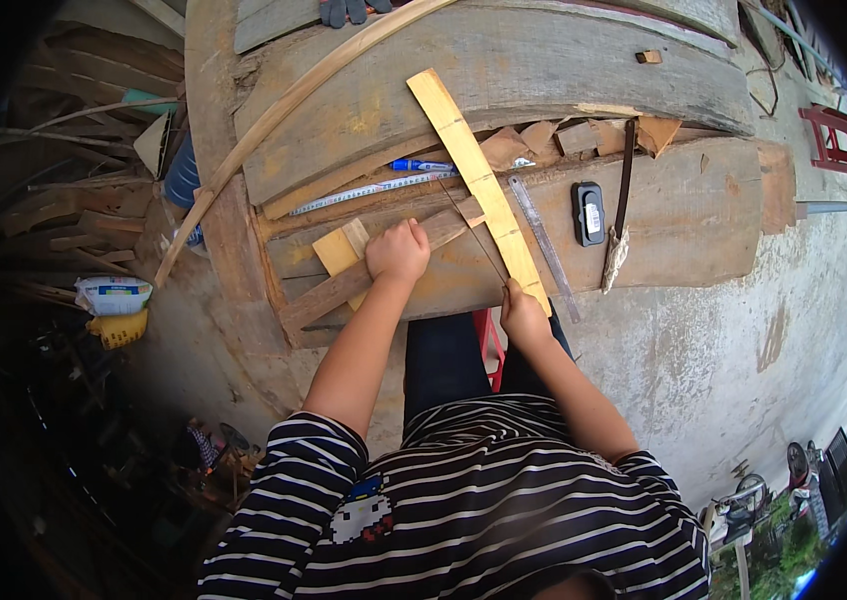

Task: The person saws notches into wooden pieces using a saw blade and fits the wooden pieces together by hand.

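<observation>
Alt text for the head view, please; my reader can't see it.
Left hand holds a brown wooden strip over a wooden workbench; right hand grips a thin dark tool crossing it. A yellow board lies at the strip's right end; a steel ruler, measuring tape and blue marker are nearby.

The tape measure [374, 190] and black case [580, 212] bear illegible print

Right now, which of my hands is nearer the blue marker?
Left. Your left hand sits below the blue marker, on a wooden strip; your right hand is farther away, down and to the marker's right.
</observation>
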Action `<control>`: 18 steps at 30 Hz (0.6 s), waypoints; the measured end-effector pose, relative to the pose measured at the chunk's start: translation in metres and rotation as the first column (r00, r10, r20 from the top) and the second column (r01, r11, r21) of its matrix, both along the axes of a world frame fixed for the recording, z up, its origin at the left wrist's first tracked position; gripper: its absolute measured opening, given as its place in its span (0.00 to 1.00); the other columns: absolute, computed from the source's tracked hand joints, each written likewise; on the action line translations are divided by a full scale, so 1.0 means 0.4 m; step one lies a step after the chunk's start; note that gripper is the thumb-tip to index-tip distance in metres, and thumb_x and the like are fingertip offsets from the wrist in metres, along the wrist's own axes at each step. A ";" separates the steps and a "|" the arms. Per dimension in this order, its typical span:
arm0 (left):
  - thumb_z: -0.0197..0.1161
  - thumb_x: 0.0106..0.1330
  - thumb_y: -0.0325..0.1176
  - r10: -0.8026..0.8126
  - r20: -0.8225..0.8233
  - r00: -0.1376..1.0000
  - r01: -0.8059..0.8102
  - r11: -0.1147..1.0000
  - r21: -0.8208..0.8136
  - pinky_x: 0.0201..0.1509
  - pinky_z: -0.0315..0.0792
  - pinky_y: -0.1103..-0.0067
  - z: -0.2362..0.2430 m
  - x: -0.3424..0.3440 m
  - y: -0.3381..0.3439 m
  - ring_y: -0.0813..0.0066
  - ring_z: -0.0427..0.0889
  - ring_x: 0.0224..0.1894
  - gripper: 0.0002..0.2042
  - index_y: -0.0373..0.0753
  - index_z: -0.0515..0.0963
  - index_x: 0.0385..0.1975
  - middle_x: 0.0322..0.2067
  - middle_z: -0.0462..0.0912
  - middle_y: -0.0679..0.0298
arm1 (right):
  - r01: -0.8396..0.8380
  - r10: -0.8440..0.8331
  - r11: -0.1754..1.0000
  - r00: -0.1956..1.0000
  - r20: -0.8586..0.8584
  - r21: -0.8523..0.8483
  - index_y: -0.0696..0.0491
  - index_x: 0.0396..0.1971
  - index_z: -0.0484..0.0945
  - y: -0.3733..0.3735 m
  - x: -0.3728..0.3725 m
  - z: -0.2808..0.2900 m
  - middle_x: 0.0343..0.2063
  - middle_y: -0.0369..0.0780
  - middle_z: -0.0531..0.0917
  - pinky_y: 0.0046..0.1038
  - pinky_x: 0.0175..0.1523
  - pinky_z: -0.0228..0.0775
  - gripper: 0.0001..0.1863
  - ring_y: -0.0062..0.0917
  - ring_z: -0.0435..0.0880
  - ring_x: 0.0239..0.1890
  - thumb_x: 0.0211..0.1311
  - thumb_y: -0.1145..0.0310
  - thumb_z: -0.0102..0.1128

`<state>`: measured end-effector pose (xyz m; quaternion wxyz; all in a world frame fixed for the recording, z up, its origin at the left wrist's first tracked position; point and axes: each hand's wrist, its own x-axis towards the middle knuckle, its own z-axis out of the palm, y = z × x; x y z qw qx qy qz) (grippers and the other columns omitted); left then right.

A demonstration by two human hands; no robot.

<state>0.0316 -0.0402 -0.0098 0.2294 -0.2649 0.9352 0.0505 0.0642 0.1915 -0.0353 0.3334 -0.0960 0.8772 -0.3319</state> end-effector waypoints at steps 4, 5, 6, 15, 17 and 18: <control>0.43 0.69 0.42 0.011 0.007 1.000 -0.011 1.000 0.013 0.37 0.77 0.62 0.005 0.000 0.001 0.54 0.85 0.28 0.21 0.40 0.81 0.22 0.23 0.84 0.52 | 0.008 -0.009 1.000 1.000 0.003 0.029 0.57 0.36 0.70 -0.017 -0.014 0.007 0.21 0.57 0.80 0.50 0.33 0.74 0.09 0.52 0.82 0.27 0.67 0.66 0.47; 0.43 0.69 0.42 0.007 -0.001 1.000 -0.007 1.000 0.003 0.37 0.77 0.62 0.006 -0.002 0.001 0.54 0.85 0.28 0.21 0.40 0.81 0.22 0.24 0.84 0.52 | 0.016 -0.016 1.000 1.000 -0.018 0.008 0.57 0.36 0.70 -0.046 -0.035 -0.006 0.21 0.57 0.80 0.50 0.33 0.74 0.09 0.52 0.82 0.27 0.68 0.66 0.47; 0.43 0.69 0.42 0.002 -0.005 1.000 -0.002 1.000 -0.004 0.37 0.77 0.62 0.007 -0.002 0.001 0.54 0.85 0.28 0.21 0.40 0.81 0.22 0.24 0.84 0.52 | 0.020 -0.020 1.000 0.999 -0.039 -0.009 0.57 0.36 0.70 -0.076 -0.053 -0.022 0.21 0.57 0.80 0.50 0.33 0.74 0.09 0.52 0.82 0.27 0.68 0.66 0.47; 0.41 0.70 0.43 0.018 0.031 0.999 -0.018 1.000 0.005 0.38 0.78 0.62 0.014 -0.007 0.004 0.54 0.85 0.29 0.22 0.39 0.82 0.24 0.25 0.85 0.52 | 0.011 -0.014 0.999 0.998 0.061 0.049 0.58 0.38 0.69 0.022 0.043 0.039 0.21 0.58 0.80 0.52 0.33 0.74 0.09 0.54 0.82 0.27 0.67 0.67 0.47; 0.41 0.70 0.43 0.007 0.022 1.000 -0.008 1.000 0.011 0.38 0.78 0.62 0.014 -0.007 0.005 0.54 0.85 0.29 0.22 0.39 0.82 0.24 0.25 0.85 0.52 | 0.047 -0.047 0.999 0.999 0.015 0.018 0.58 0.37 0.69 -0.018 0.014 0.022 0.21 0.59 0.79 0.52 0.32 0.73 0.09 0.54 0.81 0.27 0.67 0.67 0.47; 0.41 0.70 0.43 0.009 0.020 1.000 -0.009 1.000 0.007 0.38 0.78 0.62 0.014 -0.007 0.004 0.53 0.85 0.29 0.22 0.39 0.82 0.25 0.25 0.85 0.52 | 0.074 -0.075 0.997 0.997 -0.034 -0.030 0.58 0.35 0.70 -0.076 -0.028 -0.011 0.20 0.59 0.78 0.51 0.32 0.72 0.09 0.54 0.81 0.26 0.68 0.66 0.47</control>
